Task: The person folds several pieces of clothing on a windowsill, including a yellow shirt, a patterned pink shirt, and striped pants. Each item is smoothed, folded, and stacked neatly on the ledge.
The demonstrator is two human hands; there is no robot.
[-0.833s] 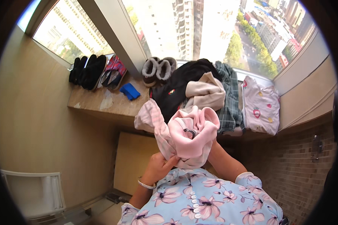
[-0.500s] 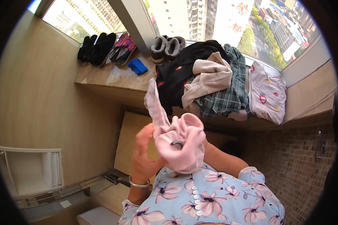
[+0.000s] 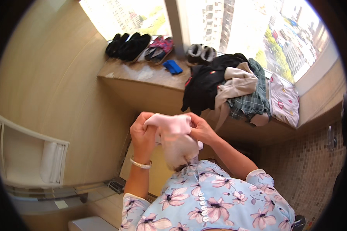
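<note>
Stretched between my two hands is a soft pink garment [image 3: 172,125], its exact kind not clear. Its upper edge runs from hand to hand, and a paler, blurred part hangs down in front of my chest. My left hand [image 3: 141,130], a pale bracelet on its wrist, pinches the left corner. On the other side, my right hand [image 3: 202,130] grips the right end between thumb and fingers. Some fingertips are hidden by the cloth.
On the stone window ledge [image 3: 142,82] are black slippers [image 3: 134,47], colourful shoes [image 3: 160,49], a blue folded cloth [image 3: 172,67] and fur-lined shoes [image 3: 200,54]. Beside them lie a black garment [image 3: 204,86], beige clothing [image 3: 241,82], green plaid clothing [image 3: 248,106] and a folded printed white top [image 3: 284,102].
The bunched pink garment is now spread, its narrow upright end no longer sticking up. My right hand has come into sight at its right end, and the view has shifted left.
</note>
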